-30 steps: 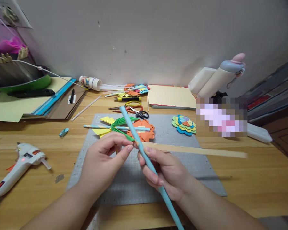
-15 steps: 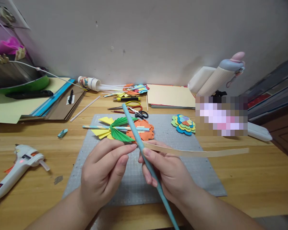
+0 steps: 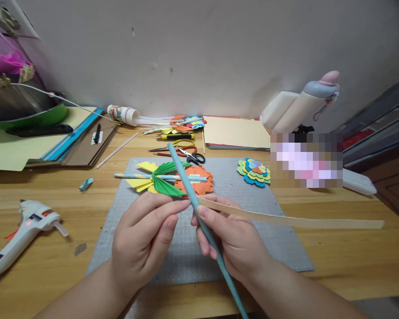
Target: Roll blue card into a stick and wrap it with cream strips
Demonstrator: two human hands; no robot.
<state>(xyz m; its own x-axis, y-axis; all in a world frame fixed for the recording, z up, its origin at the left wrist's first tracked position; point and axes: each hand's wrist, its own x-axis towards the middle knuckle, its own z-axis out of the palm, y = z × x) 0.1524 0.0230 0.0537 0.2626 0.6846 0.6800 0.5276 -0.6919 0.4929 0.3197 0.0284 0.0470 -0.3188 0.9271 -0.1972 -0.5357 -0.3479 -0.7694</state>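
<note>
My right hand [image 3: 232, 241] is closed around a long light-blue paper stick [image 3: 182, 170], which slants from the lower right up toward the scissors. A long tan paper strip [image 3: 295, 220] joins the stick at my thumb and stretches out to the right above the table. My left hand [image 3: 142, 235] has its fingers curled, with the fingertips touching the stick where the strip meets it. Both hands hover over the grey cutting mat [image 3: 279, 252]. Behind them on the mat lies a paper flower [image 3: 173, 178] with green and yellow leaves and an orange bloom.
A white glue gun [image 3: 18, 237] lies at the left on the wooden table. Scissors [image 3: 186, 153], a yellow cutter and paper scraps sit behind the mat. A layered multicoloured paper flower [image 3: 254, 173] lies at the mat's right. Card sheets [image 3: 26, 148] are stacked far left; a tan sheet [image 3: 236, 132] lies at the back.
The tan strip's free end has swung down and further right, now showing longer. My left fingers shifted from pinching at the stick to resting against it. The stick tilted slightly.
</note>
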